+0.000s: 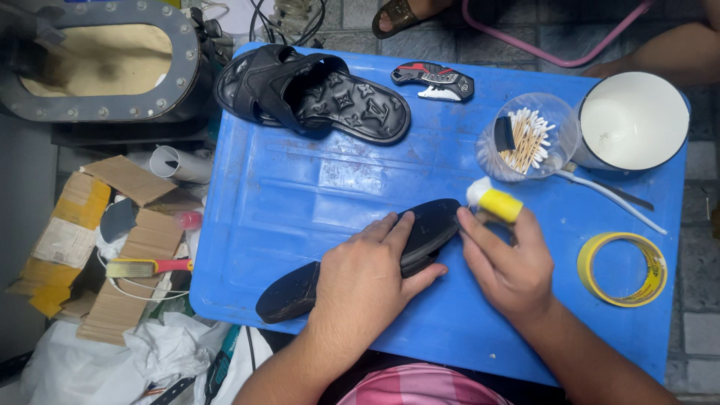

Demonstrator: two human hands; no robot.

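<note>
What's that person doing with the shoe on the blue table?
A person presses their left hand on an upside-down black sandal lying on the blue table. Their right hand holds a small yellow tube with a white tip beside the sandal's end. The matching black sandal rests at the far side. Nearby stand a clear cup of cotton swabs, a white bowl, a roll of yellow tape and a utility knife.
</note>
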